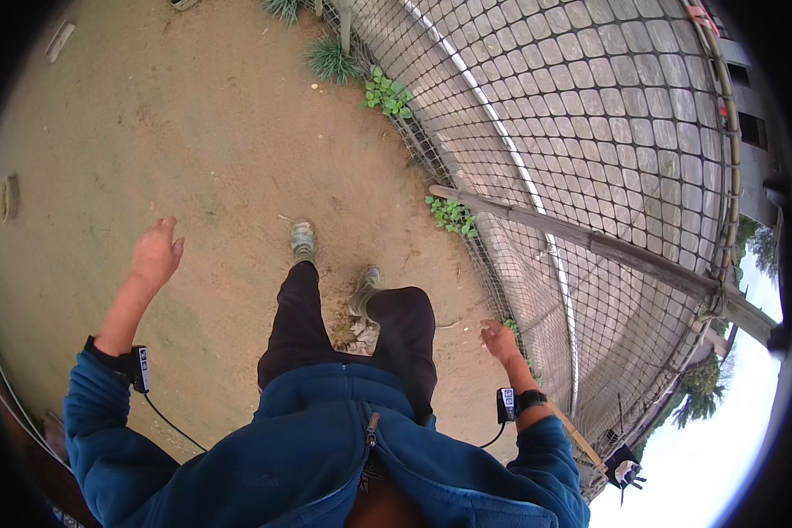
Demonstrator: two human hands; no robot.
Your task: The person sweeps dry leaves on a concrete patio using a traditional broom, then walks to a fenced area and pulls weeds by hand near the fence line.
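My left hand [157, 253] hangs over the dirt ground at the left, empty, its fingers loosely bent and the thumb apart. On the other side, my right hand [499, 341] is beside the black mesh fence [581, 97], also empty with its fingers slightly spread. It is close to the netting; whether it touches cannot be made out. Each forearm carries a small black device [142, 370] with a cable. Below me are my two shoes [303, 239], one ahead of the other on the bare soil.
A wooden post [590, 238] holds the fence along my right. Green plants [387, 92] and a grassy tuft [330, 60] grow at its foot. Behind the mesh runs a white pipe [502, 132]. Stones [361, 336] lie by my feet, and a ring-shaped object [9, 198] lies far left.
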